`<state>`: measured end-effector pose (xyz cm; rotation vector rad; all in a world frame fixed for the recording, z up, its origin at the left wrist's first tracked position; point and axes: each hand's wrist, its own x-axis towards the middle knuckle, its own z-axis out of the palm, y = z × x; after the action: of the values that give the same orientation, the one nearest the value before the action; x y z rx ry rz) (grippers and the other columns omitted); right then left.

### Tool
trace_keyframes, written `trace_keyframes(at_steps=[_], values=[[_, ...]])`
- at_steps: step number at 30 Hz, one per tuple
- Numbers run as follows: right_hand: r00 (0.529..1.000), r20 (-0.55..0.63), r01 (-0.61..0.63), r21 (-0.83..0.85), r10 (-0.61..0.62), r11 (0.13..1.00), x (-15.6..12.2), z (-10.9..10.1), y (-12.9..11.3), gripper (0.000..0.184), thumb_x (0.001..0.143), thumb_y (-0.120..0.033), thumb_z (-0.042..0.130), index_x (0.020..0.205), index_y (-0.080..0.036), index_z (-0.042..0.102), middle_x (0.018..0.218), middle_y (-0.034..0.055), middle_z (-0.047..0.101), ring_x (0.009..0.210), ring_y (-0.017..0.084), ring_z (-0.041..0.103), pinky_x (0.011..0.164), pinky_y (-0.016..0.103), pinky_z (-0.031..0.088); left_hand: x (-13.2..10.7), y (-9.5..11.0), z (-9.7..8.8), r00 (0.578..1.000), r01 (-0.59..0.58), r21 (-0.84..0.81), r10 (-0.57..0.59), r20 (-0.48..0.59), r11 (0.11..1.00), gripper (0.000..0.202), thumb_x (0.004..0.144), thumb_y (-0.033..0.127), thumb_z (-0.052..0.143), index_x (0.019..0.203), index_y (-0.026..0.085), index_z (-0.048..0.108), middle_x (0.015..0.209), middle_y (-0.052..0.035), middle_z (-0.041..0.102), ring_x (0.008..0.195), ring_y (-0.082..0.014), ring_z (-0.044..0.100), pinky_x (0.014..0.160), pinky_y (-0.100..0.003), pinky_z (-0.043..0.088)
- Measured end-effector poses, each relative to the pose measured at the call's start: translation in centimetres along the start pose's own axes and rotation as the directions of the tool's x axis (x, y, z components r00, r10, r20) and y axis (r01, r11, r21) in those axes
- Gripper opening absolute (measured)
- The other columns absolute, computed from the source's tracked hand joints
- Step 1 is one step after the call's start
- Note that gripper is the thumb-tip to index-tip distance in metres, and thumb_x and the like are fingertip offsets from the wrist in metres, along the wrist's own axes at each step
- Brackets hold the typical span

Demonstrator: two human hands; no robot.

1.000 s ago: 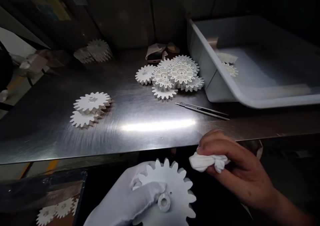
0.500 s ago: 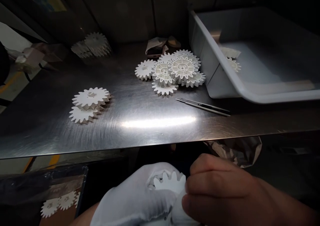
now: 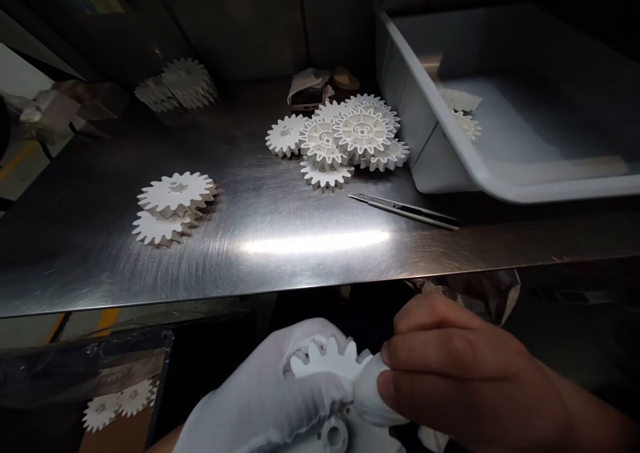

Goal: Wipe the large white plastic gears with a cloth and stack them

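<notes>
My left hand (image 3: pixel 270 386), in a white glove, is closed round a white plastic gear (image 3: pixel 327 359) in front of the table edge. The teeth along the gear's upper side stick out above my thumb. Bare and closed, my right hand (image 3: pixel 450 366) pinches a wad of white cloth (image 3: pixel 377 393) against the gear's right side. Below my hands shows another white toothed part (image 3: pixel 360 433) with a round hub, cut off by the bottom edge. What supports it is hidden.
On the metal table (image 3: pixel 270 206) lie a heap of white gears (image 3: pixel 363 133), two stacked gears (image 3: pixel 175 196), and tweezers (image 3: pixel 403 211). A grey bin (image 3: pixel 450 126) at right holds a few gears. More gears (image 3: pixel 120 399) lie in a box at lower left.
My right hand and the cloth have shifted slightly right and up along the gear. The hub of the lower part has come into view. The whole view has moved a little.
</notes>
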<state>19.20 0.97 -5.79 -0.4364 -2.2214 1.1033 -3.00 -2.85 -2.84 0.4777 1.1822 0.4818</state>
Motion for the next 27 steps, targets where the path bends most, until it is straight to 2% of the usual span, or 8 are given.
trace_keyframes(at_steps=[5, 9, 11, 14, 17, 22, 24, 27], values=[[0.989, 0.075, 0.129, -0.042, -0.126, 0.991, -0.3, -0.8, 0.6, 0.024, 0.091, -0.008, 0.048, 0.112, -0.01, 0.061, 0.093, 0.0103, 0.069, 0.084, 0.017, 0.061, 0.081, 0.031, 0.053, -0.1, 0.0, 0.0, 1.0, 0.007, 0.102, -0.01, 0.027, 0.995, 0.006, 0.069, 0.021, 0.069, 0.075, 0.018, 0.067, 0.065, 0.0008, 0.062, 0.057, -0.014, 0.052, 0.049, -0.019, 0.039], [0.992, 0.09, -0.076, -0.131, 0.088, 0.988, -1.1, -1.7, 1.6, 0.035, 0.086, -0.002, 0.045, 0.117, -0.013, 0.058, 0.099, 0.0108, 0.063, 0.093, 0.02, 0.057, 0.078, 0.035, 0.05, -0.2, -0.1, -0.4, 1.0, -0.02, 0.159, 0.018, 0.018, 0.987, 0.008, 0.07, 0.023, 0.07, 0.074, 0.019, 0.066, 0.068, 0.0008, 0.063, 0.062, -0.0155, 0.053, 0.054, -0.021, 0.041], [0.984, 0.0, -0.176, -0.063, 0.176, 0.982, -1.1, -1.7, 1.6, 0.034, 0.085, -0.003, 0.048, 0.114, -0.017, 0.058, 0.096, 0.0074, 0.062, 0.091, 0.018, 0.057, 0.078, 0.034, 0.049, -0.2, -0.1, -0.4, 1.0, -0.017, 0.182, 0.014, 0.017, 0.983, 0.008, 0.07, 0.024, 0.07, 0.074, 0.019, 0.066, 0.069, 0.0006, 0.063, 0.062, -0.0156, 0.053, 0.054, -0.021, 0.041], [0.979, -0.051, -0.19, 0.13, 0.197, 0.973, -0.4, -1.3, 1.1, 0.027, 0.087, -0.008, 0.052, 0.111, -0.019, 0.058, 0.093, 0.0042, 0.061, 0.087, 0.015, 0.058, 0.077, 0.03, 0.049, 0.0, 0.0, -0.3, 1.0, -0.016, 0.201, 0.012, 0.017, 0.98, 0.008, 0.072, 0.026, 0.069, 0.075, 0.019, 0.066, 0.068, 0.0008, 0.062, 0.06, -0.0145, 0.051, 0.051, -0.019, 0.039], [0.986, 0.02, -0.166, 0.207, 0.165, 0.964, 0.1, -0.8, 1.0, 0.024, 0.089, -0.01, 0.049, 0.11, -0.018, 0.059, 0.093, 0.005, 0.062, 0.086, 0.015, 0.058, 0.076, 0.028, 0.049, 0.0, 0.0, -0.3, 1.0, -0.025, 0.205, 0.021, 0.023, 0.978, 0.008, 0.071, 0.026, 0.068, 0.074, 0.019, 0.066, 0.069, 0.0003, 0.063, 0.062, -0.0155, 0.053, 0.053, -0.02, 0.04], [0.949, 0.149, -0.288, 0.056, 0.277, 0.956, -0.4, -0.6, 1.9, 0.026, 0.087, -0.006, 0.047, 0.104, -0.018, 0.062, 0.09, 0.0051, 0.061, 0.085, 0.016, 0.056, 0.075, 0.03, 0.047, -0.1, -0.4, -0.6, 0.999, -0.049, 0.196, 0.044, 0.028, 0.979, 0.009, 0.068, 0.025, 0.069, 0.075, 0.02, 0.068, 0.072, -0.0018, 0.066, 0.068, -0.02, 0.058, 0.058, -0.025, 0.046], [0.95, 0.102, -0.303, 0.086, 0.295, 0.949, -0.6, -0.9, 2.0, 0.024, 0.087, -0.007, 0.048, 0.104, -0.018, 0.062, 0.09, 0.004, 0.061, 0.084, 0.015, 0.057, 0.074, 0.029, 0.047, -0.1, -0.3, -0.6, 0.998, -0.052, 0.199, 0.047, 0.028, 0.979, 0.009, 0.068, 0.024, 0.07, 0.076, 0.02, 0.068, 0.072, -0.0014, 0.066, 0.067, -0.0193, 0.058, 0.057, -0.024, 0.045], [0.977, -0.032, -0.203, 0.188, 0.212, 0.961, -0.3, -1.5, 1.7, 0.027, 0.088, -0.006, 0.05, 0.109, -0.018, 0.061, 0.091, 0.0039, 0.062, 0.086, 0.015, 0.058, 0.075, 0.029, 0.048, 0.1, -0.1, -0.5, 0.999, -0.045, 0.2, 0.039, 0.035, 0.979, 0.01, 0.068, 0.025, 0.069, 0.075, 0.019, 0.068, 0.07, -0.0005, 0.065, 0.063, -0.0167, 0.055, 0.054, -0.022, 0.043]])
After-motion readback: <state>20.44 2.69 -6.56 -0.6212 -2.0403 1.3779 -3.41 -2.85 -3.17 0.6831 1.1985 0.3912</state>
